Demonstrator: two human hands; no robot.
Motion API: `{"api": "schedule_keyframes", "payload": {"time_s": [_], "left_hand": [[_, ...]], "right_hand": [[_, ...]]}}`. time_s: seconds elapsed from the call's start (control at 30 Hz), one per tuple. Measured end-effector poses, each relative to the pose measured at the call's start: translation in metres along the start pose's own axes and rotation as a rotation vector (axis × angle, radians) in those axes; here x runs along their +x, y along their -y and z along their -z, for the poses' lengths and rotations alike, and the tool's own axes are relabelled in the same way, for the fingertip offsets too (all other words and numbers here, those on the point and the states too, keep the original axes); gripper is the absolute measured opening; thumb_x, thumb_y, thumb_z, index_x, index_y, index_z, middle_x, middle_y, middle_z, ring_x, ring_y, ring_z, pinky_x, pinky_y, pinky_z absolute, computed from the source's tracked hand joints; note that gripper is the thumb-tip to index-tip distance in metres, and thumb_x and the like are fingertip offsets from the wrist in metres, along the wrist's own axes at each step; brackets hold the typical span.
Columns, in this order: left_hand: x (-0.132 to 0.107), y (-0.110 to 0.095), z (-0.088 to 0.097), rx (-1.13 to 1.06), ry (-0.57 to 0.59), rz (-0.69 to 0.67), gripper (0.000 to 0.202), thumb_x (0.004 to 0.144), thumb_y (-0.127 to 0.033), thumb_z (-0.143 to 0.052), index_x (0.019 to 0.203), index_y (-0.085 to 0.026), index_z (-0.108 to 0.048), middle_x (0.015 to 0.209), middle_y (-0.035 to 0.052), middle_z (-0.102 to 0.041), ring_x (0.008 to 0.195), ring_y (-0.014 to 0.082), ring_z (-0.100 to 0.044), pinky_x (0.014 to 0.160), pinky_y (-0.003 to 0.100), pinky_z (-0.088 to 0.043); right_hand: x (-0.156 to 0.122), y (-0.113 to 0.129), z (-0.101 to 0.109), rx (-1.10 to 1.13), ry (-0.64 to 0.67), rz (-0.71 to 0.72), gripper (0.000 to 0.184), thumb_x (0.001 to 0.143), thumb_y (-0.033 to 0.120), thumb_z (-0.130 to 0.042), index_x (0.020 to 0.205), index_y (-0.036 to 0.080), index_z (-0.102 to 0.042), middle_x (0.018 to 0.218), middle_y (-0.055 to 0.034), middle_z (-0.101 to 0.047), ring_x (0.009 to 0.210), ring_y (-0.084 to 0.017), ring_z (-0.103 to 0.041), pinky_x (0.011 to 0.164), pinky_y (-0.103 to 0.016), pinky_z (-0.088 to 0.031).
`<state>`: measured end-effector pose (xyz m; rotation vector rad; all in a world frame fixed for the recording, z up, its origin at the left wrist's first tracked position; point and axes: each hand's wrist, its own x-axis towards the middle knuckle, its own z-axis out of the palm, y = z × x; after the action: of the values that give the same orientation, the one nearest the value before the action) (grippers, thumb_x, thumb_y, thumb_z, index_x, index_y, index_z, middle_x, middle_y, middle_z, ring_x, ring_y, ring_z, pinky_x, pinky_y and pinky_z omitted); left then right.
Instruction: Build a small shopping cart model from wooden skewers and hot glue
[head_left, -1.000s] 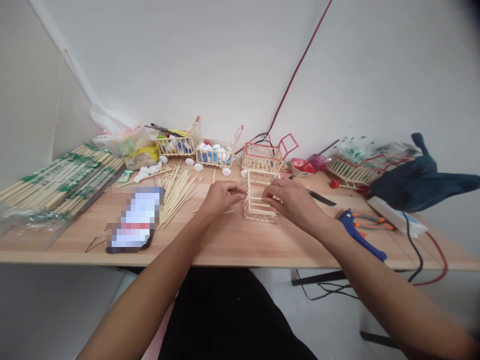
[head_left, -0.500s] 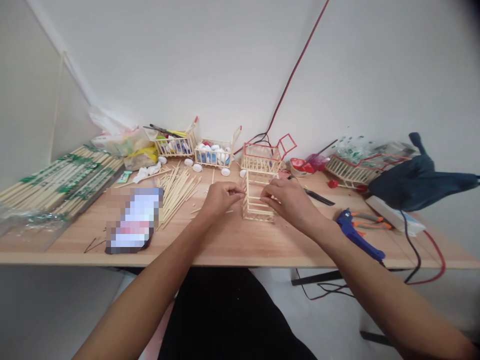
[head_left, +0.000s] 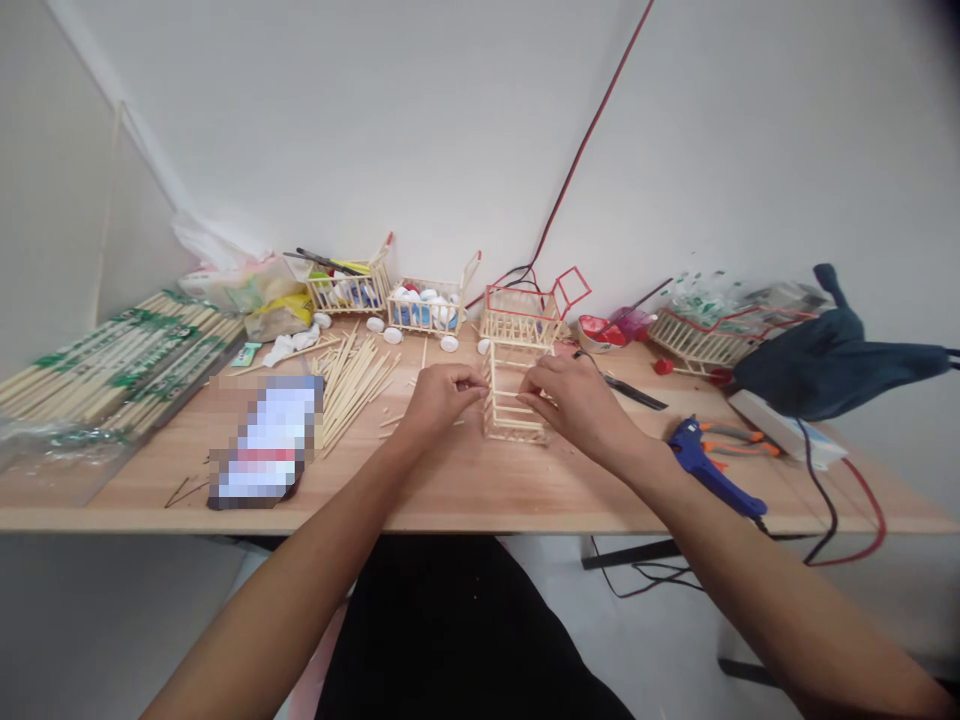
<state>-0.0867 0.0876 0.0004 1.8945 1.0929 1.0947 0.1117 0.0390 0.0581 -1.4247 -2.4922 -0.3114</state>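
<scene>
A small open frame of pale wooden sticks [head_left: 516,433] stands on the table in front of me. My left hand [head_left: 444,400] is closed in a pinch at the frame's left side, its fingertips against the upright sticks. From the other side, my right hand [head_left: 576,398] pinches at a crossbar near the frame's right edge. The fingers hide exactly which sticks they grip. Loose cut sticks [head_left: 360,385] lie in a heap left of my left hand.
Stick-built carts [head_left: 427,310] line the wall, some filled with caps. A blue glue gun [head_left: 712,470], pliers [head_left: 739,440] and scissors [head_left: 634,392] lie to the right, beside dark cloth [head_left: 802,365]. Leftward are a phone [head_left: 266,445] and packed chopsticks [head_left: 127,360].
Both hands keep their pinch at the stick frame with hardly any movement. The whole view has shifted very slightly.
</scene>
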Motion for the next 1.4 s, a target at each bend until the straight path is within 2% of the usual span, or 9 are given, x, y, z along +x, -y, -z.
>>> {"api": "schedule_keyframes", "payload": {"time_s": [0.23,0.3,0.43,0.53,0.73,0.93,1.17,1.27,1.4], "left_hand": [[0.001,-0.001,0.001,0.001,0.000,0.020,0.008,0.072,-0.019,-0.066,0.074,-0.018,-0.074,0.070,0.0000,-0.072,0.065,0.0143,-0.062,0.062,0.024,-0.045],[0.000,-0.004,0.002,0.006,-0.001,0.036,0.008,0.071,-0.018,-0.066,0.075,-0.017,-0.074,0.070,0.0002,-0.072,0.065,0.0142,-0.062,0.062,0.024,-0.045],[-0.001,-0.008,0.006,0.022,-0.024,0.036,0.013,0.073,-0.019,-0.067,0.083,-0.017,-0.075,0.076,0.0027,-0.074,0.068,0.0154,-0.064,0.065,0.025,-0.047],[0.000,-0.007,0.008,0.036,-0.038,0.038,0.016,0.073,-0.019,-0.067,0.085,-0.016,-0.076,0.080,0.0046,-0.075,0.070,0.0168,-0.065,0.066,0.026,-0.048],[0.001,-0.005,0.008,0.067,-0.045,0.043,0.016,0.073,-0.017,-0.065,0.084,-0.017,-0.076,0.081,0.0030,-0.076,0.072,0.0173,-0.067,0.070,0.027,-0.050],[0.001,-0.003,0.006,0.072,-0.033,0.051,0.017,0.075,-0.017,-0.064,0.087,-0.016,-0.077,0.086,0.0047,-0.077,0.075,0.0173,-0.067,0.072,0.027,-0.050],[0.001,-0.002,0.005,0.076,-0.019,0.037,0.015,0.076,-0.018,-0.065,0.085,-0.018,-0.077,0.084,0.0037,-0.077,0.074,0.0174,-0.067,0.071,0.026,-0.050],[0.000,-0.004,0.006,0.070,-0.018,0.032,0.015,0.076,-0.017,-0.066,0.085,-0.017,-0.077,0.086,0.0040,-0.077,0.076,0.0173,-0.067,0.073,0.026,-0.049],[0.000,-0.003,0.005,0.065,-0.021,0.017,0.015,0.076,-0.015,-0.066,0.085,-0.017,-0.077,0.086,0.0037,-0.077,0.077,0.0173,-0.068,0.075,0.027,-0.050]], "right_hand": [[0.000,0.000,0.003,0.020,-0.008,-0.005,0.012,0.090,0.023,-0.058,0.082,0.018,-0.065,0.084,-0.0069,-0.066,0.083,-0.023,-0.059,0.071,-0.033,-0.034],[-0.002,-0.004,0.014,0.073,-0.082,-0.011,0.016,0.093,0.026,-0.053,0.093,0.019,-0.067,0.092,-0.0086,-0.069,0.088,-0.024,-0.061,0.075,-0.035,-0.038],[-0.019,-0.007,0.046,0.069,-0.336,-0.125,0.032,0.097,0.030,-0.042,0.121,0.024,-0.062,0.117,-0.0114,-0.066,0.110,-0.029,-0.057,0.090,-0.044,-0.040],[-0.042,-0.002,0.056,0.065,-0.375,-0.157,0.040,0.098,0.032,-0.040,0.136,0.028,-0.051,0.130,-0.0103,-0.060,0.123,-0.030,-0.051,0.101,-0.049,-0.037],[-0.080,0.021,0.022,0.066,-0.208,-0.164,0.054,0.099,0.035,-0.039,0.150,0.021,-0.030,0.149,-0.0111,-0.043,0.142,-0.027,-0.030,0.109,-0.051,-0.032],[-0.080,0.042,-0.007,0.072,-0.103,-0.158,0.058,0.098,0.038,-0.041,0.150,0.014,-0.031,0.152,-0.0143,-0.038,0.144,-0.026,-0.027,0.111,-0.049,-0.033],[-0.047,0.025,-0.003,0.161,-0.272,-0.169,0.038,0.099,0.029,-0.039,0.125,0.014,-0.062,0.127,-0.0137,-0.063,0.120,-0.024,-0.055,0.102,-0.044,-0.043],[-0.038,0.026,0.003,0.114,-0.225,-0.127,0.042,0.099,0.032,-0.038,0.135,0.016,-0.053,0.140,-0.0121,-0.054,0.131,-0.025,-0.046,0.106,-0.046,-0.039],[-0.040,0.048,-0.002,0.001,-0.096,-0.094,0.058,0.099,0.039,-0.036,0.148,0.008,-0.034,0.155,-0.0141,-0.032,0.145,-0.025,-0.024,0.114,-0.047,-0.028]]}}
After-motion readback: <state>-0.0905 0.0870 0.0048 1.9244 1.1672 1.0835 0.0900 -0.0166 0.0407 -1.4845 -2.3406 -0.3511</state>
